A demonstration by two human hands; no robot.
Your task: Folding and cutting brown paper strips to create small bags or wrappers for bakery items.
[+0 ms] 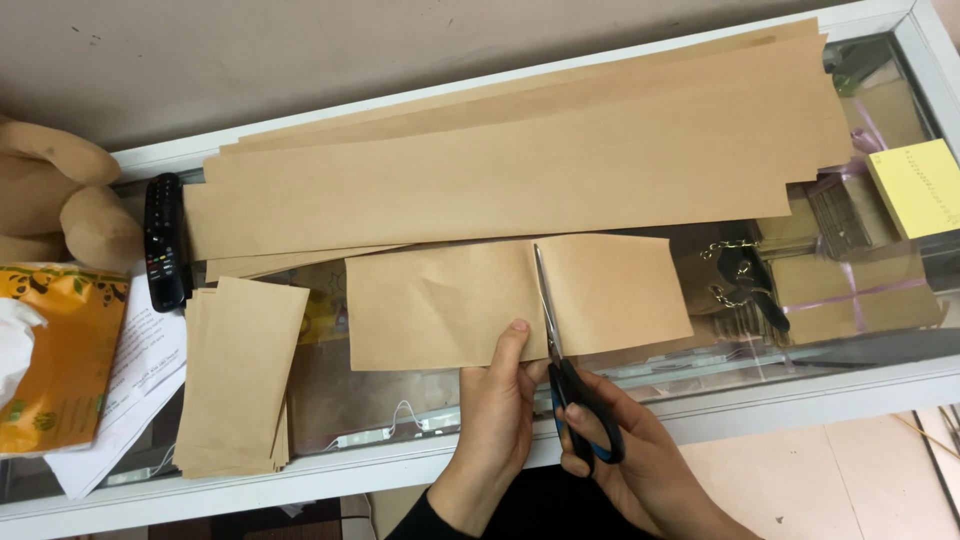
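Brown kraft paper is what both grips are working on: my right hand [625, 455] is threaded through the black-and-blue handles of the scissors [565, 355], fingers closed around the loops, while my left hand [500, 400] pinches the near edge of the paper strip [450, 305] just left of the blades, thumb lying on top. The blades look nearly together, running up across the strip almost to its far edge.

The risk I see is the cut wandering off square, since the strip is held on one side only; the free right part could sag or swing and tear the last uncut bit. My thumb also sits close to the blades.

The strip lies with its long axis left to right along the glass surface [400, 405], and the scissors point away from me, across that axis. Beyond it lie long kraft sheets [520, 160], stacked. To the left sit a pile of cut pieces [240, 380], a black remote [165, 240] and a plush toy [60, 190]; a yellow notepad [915, 185] is far right.
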